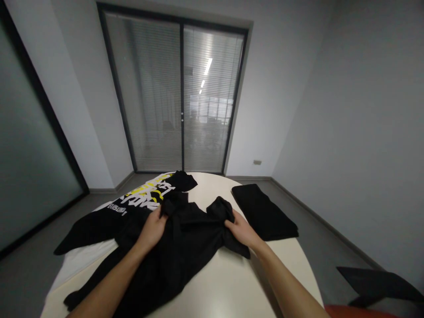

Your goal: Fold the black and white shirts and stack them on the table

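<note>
A plain black garment (188,238), loose and creased, spreads over the near part of the table. My left hand (154,229) is closed on its upper left part. On the opposite side, my right hand (241,227) pinches the cloth, with the thumb on top. The fabric between both hands is lifted and bunched, and one flap hangs below my right hand. Its exact kind cannot be told from this angle. Beside my left hand lies a black T-shirt (96,225) with white and yellow lettering, partly covered by the garment.
Folded black cloth (265,216) lies at the table's right edge. White fabric (82,260) shows under the printed shirt. The pale table (218,287) has a rounded edge. A chair (380,282) stands low on the right, and a glazed door with blinds (179,97) is beyond.
</note>
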Motion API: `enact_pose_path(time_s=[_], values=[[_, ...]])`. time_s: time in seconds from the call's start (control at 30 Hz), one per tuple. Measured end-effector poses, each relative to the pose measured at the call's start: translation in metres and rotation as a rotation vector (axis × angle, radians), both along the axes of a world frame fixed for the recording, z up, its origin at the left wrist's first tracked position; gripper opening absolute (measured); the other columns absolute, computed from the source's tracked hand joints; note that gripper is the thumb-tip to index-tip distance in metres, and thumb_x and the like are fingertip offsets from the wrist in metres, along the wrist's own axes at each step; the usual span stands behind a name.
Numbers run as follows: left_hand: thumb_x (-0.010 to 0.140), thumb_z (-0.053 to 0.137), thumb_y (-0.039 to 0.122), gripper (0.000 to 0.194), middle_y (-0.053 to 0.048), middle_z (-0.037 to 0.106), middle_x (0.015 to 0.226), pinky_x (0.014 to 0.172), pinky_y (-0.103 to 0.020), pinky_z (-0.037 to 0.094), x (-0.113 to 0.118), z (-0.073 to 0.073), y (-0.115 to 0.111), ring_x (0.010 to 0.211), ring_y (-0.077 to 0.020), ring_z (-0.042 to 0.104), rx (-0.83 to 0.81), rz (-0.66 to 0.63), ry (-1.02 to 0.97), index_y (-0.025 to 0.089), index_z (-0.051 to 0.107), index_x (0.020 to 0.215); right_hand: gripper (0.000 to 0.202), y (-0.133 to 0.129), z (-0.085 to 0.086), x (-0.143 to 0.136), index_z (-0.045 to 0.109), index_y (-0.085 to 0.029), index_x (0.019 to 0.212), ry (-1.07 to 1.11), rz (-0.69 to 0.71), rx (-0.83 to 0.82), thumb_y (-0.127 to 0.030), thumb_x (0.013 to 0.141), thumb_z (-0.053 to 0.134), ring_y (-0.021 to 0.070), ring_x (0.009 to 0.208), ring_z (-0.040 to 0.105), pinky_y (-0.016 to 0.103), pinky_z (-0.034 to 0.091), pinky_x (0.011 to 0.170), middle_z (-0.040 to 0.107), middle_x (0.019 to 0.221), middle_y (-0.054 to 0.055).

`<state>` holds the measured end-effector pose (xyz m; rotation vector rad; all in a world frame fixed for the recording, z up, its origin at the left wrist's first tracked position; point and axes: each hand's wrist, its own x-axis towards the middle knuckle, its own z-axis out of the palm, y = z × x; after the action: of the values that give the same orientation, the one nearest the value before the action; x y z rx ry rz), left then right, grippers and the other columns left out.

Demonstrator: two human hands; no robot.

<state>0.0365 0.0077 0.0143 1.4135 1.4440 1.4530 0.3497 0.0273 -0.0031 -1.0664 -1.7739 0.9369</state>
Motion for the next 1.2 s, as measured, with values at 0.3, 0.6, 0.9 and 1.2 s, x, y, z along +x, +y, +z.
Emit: enact_pose_path(time_s=[0.3,0.6,0.9,1.2], values=[[0.064,0.062,0.013,0.042,-0.003,0.073,0.082,0.076,-0.034,0.059,-0.02,0.011,0.003,0.082,-0.023,0.071,-0.069,0.262,-0.549,0.019,0.067,0.105,0.048,0.011,0.02,0.037,0.065,-0.018,0.118,0.053,-0.311,0.114,-0.024,0.071,0.054,0.0282,0.113,0.059,0.044,0.041,0.105,0.068,0.119,0.008],[0.062,0.083,0.038,0.051,-0.011,0.07,0.115,0.101,-0.041,0.047,-0.016,0.005,0.005,0.114,-0.0307,0.063,-0.084,0.1,-0.065,0.019,0.064,0.105,0.066,0.01,0.007,0.037,0.059,-0.025,0.133,0.131,-0.225,-0.011,-0.019,0.068,0.05,0.0276,0.121,0.055,0.042,0.039,0.109,0.068,0.123,0.002],[0.055,0.071,0.012,0.038,-0.008,0.073,0.096,0.095,-0.042,0.046,-0.023,-0.01,-0.005,0.107,-0.037,0.066,-0.249,-0.056,0.564,0.024,0.066,0.091,0.046,-0.005,0.025,0.029,0.068,-0.021,0.118,0.162,0.077,-0.246,-0.048,0.082,0.071,0.0258,0.106,0.065,0.042,0.046,0.101,0.072,0.113,0.006],[0.056,0.084,0.015,0.037,-0.009,0.077,0.089,0.093,-0.045,0.053,-0.044,0.033,-0.033,0.102,-0.0351,0.069,-0.497,-0.399,-0.362,0.018,0.075,0.092,0.043,-0.026,0.041,0.074,0.074,-0.022,0.1,-0.033,0.141,-0.528,-0.047,0.066,0.079,0.0278,0.095,0.068,0.04,0.052,0.09,0.076,0.101,0.006]])
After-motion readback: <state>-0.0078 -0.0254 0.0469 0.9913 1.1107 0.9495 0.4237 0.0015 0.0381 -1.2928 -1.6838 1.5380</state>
